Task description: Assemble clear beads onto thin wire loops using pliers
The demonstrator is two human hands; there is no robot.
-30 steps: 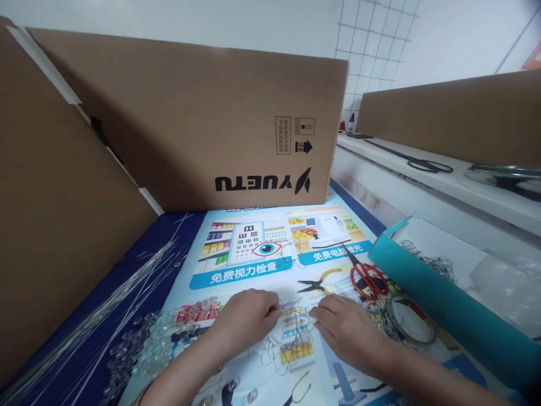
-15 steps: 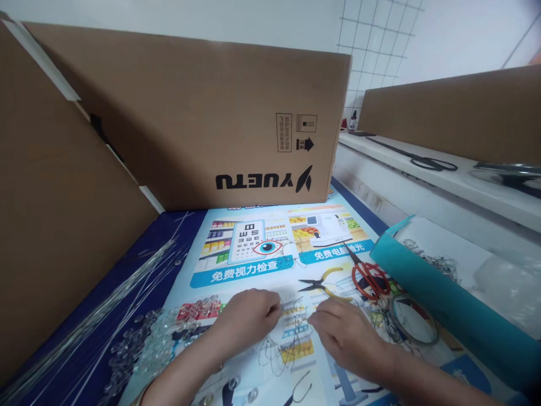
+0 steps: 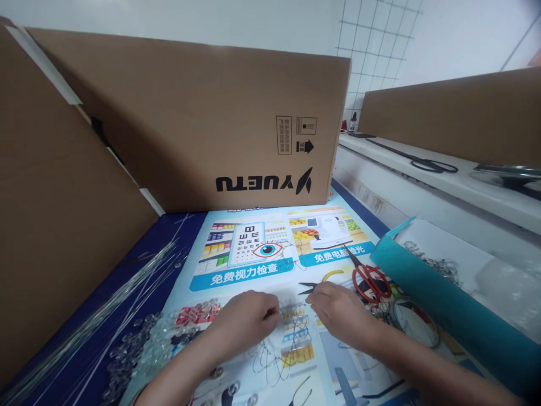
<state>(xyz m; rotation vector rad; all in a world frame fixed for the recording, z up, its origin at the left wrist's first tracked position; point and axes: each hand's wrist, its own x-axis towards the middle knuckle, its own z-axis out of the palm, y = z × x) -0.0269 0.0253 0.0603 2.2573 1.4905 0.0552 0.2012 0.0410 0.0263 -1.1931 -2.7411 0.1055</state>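
My left hand (image 3: 256,313) is closed in a pinch over the printed sheet (image 3: 236,282), with thin wire (image 3: 270,361) at its fingers and loose loops trailing below. My right hand (image 3: 338,307) lies over the handles of a pair of pliers (image 3: 310,288) with dark jaws and yellow grips. Its fingers are curled together; what they hold, if anything, is hidden. Red-handled scissors (image 3: 372,282) rest just beyond that hand. Clear beads (image 3: 158,338) are heaped left of my left forearm, and a few lie scattered nearer to me.
A turquoise box (image 3: 448,299) with tangled wire pieces inside stands at the right. Beside it lies a ring-shaped coil (image 3: 416,321). Long thin wires (image 3: 114,304) stretch along the blue tabletop at left. Cardboard boxes (image 3: 203,124) wall off the back and left. Black scissors (image 3: 431,164) lie on a ledge.
My right hand has moved up and slightly outward, now covering part of the pliers' handles. The left hand stays nearly in place, and the pliers' jaws have not visibly shifted.
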